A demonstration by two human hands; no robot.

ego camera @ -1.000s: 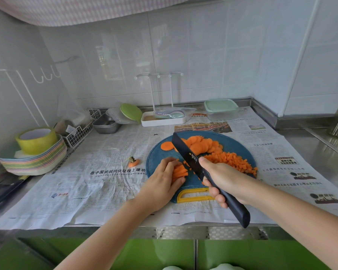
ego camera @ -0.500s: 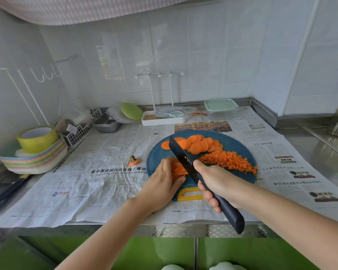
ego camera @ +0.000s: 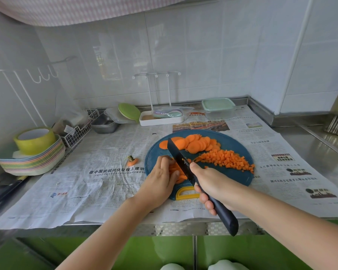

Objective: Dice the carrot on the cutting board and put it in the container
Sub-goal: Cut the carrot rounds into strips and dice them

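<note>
A round blue cutting board (ego camera: 232, 173) with a yellow handle lies on newspaper. Round carrot slices (ego camera: 195, 144) are piled at its far side, and a heap of diced carrot (ego camera: 225, 159) lies to the right. My right hand (ego camera: 209, 182) grips a black knife (ego camera: 180, 161) whose blade slants across the board. Just left of the blade, my left hand (ego camera: 160, 180) holds down a small stack of carrot slices (ego camera: 176, 172) with curled fingers. A clear container with a pale green lid (ego camera: 218, 107) stands at the back of the counter.
A cut carrot top (ego camera: 132, 160) lies on the newspaper left of the board. A stack of coloured plates with a roll of tape (ego camera: 32, 152) sits at far left. A wire basket (ego camera: 77, 131), metal trays (ego camera: 104, 124) and a white tray (ego camera: 160, 118) line the back wall.
The knife blade has shifted left across the stack under my left hand, and my left fingers have drawn back with it.
</note>
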